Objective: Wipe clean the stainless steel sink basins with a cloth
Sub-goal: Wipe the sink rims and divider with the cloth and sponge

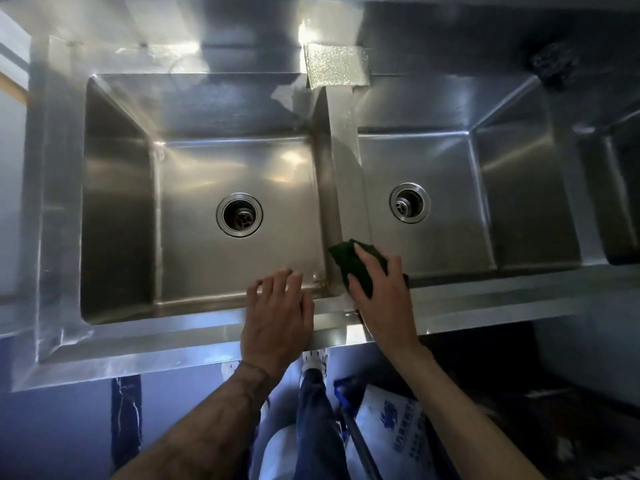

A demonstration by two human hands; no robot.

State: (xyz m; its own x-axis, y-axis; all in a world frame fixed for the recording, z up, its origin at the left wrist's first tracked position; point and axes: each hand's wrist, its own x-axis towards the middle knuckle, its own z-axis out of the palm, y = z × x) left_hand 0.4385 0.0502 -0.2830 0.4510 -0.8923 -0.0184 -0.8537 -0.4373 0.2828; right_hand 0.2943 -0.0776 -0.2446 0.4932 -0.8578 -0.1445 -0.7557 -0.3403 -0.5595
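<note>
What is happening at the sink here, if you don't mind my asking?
A person is wiping a steel double sink. The right hand presses a dark green cloth onto the near end of the divider between the two basins, close to the front rim. The left hand rests on that rim beside it, fingers reaching over the edge of the left basin, holding nothing.

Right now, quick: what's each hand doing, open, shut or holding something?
Left hand: open, empty, resting on the sink front rim.
Right hand: open, fingers flat, pressing the green cloth on the divider.
</note>
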